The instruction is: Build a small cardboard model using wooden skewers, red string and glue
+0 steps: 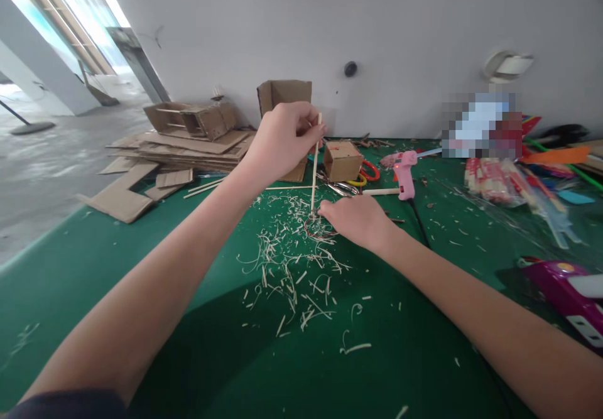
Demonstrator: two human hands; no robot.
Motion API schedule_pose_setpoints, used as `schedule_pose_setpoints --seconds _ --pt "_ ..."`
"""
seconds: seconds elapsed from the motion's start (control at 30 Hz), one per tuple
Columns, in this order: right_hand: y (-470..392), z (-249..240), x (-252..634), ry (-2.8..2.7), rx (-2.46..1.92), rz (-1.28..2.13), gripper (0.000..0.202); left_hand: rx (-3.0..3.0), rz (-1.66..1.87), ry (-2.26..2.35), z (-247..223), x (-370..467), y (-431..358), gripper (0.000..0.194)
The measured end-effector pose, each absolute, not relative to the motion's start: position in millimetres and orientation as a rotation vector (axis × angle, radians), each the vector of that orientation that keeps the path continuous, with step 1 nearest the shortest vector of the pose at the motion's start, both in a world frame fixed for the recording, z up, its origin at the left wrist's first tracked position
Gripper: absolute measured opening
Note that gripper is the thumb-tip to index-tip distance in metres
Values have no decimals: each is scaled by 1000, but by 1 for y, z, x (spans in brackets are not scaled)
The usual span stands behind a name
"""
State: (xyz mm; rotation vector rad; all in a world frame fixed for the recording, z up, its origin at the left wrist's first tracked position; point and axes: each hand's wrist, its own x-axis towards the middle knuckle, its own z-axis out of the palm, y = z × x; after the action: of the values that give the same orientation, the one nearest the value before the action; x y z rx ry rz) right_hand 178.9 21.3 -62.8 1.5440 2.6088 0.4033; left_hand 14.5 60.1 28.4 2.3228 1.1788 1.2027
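Note:
My left hand (pixel 292 136) pinches the top of a thin pale wooden stick (pixel 314 174), held nearly upright over the green table. Low beside the stick's bottom end, my right hand (pixel 358 218) is closed. A small dark edge shows at its fingertips, but what it grips is mostly hidden. Curled wood shavings (pixel 292 274) lie scattered below and in front of both hands. Just behind them are scissors with yellow and red handles (pixel 370 171) and a small cardboard box (pixel 342 161).
Cardboard sheets (pixel 188 149) and an open cardboard box (pixel 193 120) are stacked at the back left. To the right are a pink glue gun (pixel 404 174), bagged sticks (pixel 494 180) and a purple tool (pixel 560 290). A grey wall (pixel 400 23) borders the green table (pixel 211 356).

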Motion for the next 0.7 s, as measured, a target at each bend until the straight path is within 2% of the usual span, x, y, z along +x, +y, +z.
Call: schedule_pose_setpoints --seconds 0.2,0.37,0.57,0.7 --pt "24 -60 177 2630 1684 543 44 2311 1179 1217 28 13 62 12" --pt "25 -65 180 2590 1565 358 36 2300 1166 1224 28 12 63 14" --pt "24 -57 181 2644 1772 562 48 2293 1184 1206 27 13 64 16" --pt "27 -58 181 2656 1740 493 44 2324 1169 1214 28 13 65 16"
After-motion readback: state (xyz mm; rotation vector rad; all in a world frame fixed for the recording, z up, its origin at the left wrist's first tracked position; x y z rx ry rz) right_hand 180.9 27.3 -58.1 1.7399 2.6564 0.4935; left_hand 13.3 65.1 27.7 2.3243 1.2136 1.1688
